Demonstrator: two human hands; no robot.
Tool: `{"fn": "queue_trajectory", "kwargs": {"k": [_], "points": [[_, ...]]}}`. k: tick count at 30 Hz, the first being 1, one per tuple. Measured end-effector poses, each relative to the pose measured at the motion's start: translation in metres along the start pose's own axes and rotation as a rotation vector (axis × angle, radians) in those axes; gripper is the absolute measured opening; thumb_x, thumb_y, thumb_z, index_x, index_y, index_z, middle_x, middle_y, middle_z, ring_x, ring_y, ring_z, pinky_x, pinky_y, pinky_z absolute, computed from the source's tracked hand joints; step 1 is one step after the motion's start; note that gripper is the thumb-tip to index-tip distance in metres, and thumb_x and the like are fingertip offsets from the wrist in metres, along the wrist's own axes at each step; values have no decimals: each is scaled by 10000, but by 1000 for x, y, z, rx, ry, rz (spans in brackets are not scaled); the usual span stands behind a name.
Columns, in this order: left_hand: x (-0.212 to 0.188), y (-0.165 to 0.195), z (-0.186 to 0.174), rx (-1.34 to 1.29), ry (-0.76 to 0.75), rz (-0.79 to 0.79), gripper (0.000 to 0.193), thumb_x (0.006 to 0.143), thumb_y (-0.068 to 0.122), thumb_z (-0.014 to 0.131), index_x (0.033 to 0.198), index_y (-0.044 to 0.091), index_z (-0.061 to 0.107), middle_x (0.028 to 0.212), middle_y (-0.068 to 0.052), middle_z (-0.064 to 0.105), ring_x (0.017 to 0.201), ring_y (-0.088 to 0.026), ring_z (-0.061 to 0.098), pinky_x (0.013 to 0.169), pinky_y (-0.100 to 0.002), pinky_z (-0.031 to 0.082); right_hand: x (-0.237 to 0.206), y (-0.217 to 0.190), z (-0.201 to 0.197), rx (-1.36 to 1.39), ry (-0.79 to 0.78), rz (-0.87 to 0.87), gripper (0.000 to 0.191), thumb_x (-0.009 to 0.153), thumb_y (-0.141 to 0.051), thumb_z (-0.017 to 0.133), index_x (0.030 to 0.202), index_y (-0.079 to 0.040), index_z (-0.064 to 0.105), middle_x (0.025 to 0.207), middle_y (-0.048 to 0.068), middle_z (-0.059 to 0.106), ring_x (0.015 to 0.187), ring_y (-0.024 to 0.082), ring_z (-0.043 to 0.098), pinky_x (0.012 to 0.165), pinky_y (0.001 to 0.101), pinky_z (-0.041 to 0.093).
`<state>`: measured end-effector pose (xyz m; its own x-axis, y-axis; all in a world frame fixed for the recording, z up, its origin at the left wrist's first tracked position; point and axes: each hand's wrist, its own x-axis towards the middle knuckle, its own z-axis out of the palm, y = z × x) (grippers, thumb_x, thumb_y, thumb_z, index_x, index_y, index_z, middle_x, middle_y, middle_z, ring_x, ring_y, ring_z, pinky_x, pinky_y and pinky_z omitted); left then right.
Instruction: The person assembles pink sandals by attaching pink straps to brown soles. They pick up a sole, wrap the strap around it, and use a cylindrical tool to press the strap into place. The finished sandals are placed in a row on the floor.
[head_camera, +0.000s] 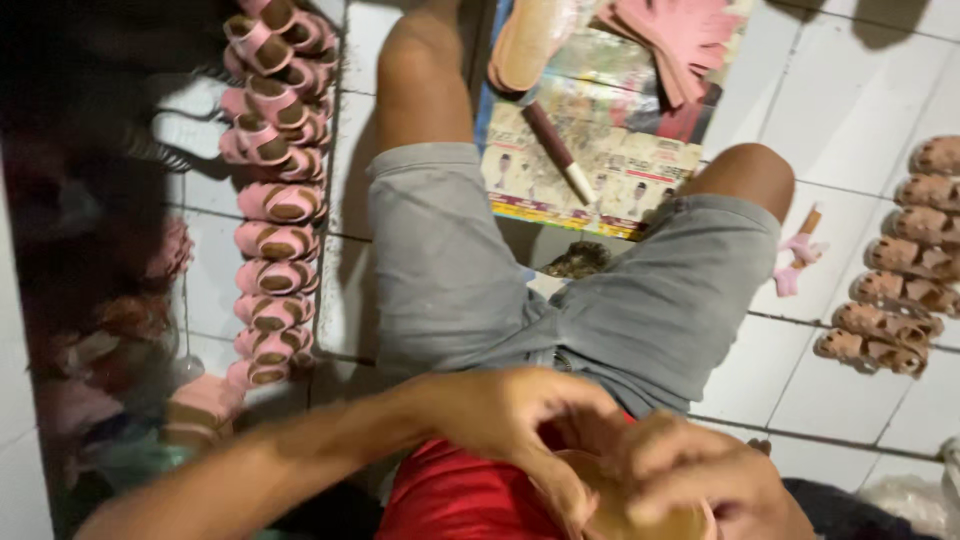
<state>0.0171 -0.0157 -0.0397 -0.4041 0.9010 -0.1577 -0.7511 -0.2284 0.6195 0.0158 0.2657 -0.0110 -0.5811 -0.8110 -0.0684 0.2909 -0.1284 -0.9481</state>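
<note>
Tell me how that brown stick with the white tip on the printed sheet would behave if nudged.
The brown stick looks stiff and straight, so it would probably slide or pivot as one piece. Its rounded shaft may roll on the flat printed sheet. It seems slim, likely light.

Both hands (610, 455) meet low over the lap, fingers curled (left forearm angled in).
</note>
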Motion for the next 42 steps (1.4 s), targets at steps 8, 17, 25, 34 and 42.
{"fn": "queue_trajectory", "kwargs": {"k": [8,17,25,34,42], "points": [[-19,6,61,26,946,289,798,713,65,896,1401,33,492,1118,-103,718,1022,-154,698,885,-303,586,44,27,25,51,345,261,748,769,-246,891,1405,-18,571,1171,60,671,1052,134,618,890,292,527],[-31,-3,67,73,972,225,396,830,145,855,1174,-4,728,988,-36,763,908,-81,691,823,-267,582,84,-27,-4,-210,98,101,459,811,-127,841,1228,-13,687,1115,49,659,1037,149,631,893,306,514],[-29,4,73,69,913,242,353,828,111,852,1134,-4,720,963,-48,779,880,-87,704,801,-275,586,114,-67,-21,-373,-50,210,161,874,-113,746,779,-20,656,782,8,651,713,84,627,630,281,507],[-29,-9,76,58,907,285,385,817,54,875,1157,-11,705,1031,-80,727,973,-110,676,893,-301,561,98,-6,6,436,144,645,172,854,-41,619,691,-28,566,662,-4,528,589,74,464,526,269,384],[-34,-8,68,267,776,350,413,850,42,886,1215,19,692,1095,-129,752,1028,-171,724,907,-321,584,87,-3,10,443,175,540,190,917,-25,626,738,-22,566,712,28,540,619,92,467,538,275,382]]}}
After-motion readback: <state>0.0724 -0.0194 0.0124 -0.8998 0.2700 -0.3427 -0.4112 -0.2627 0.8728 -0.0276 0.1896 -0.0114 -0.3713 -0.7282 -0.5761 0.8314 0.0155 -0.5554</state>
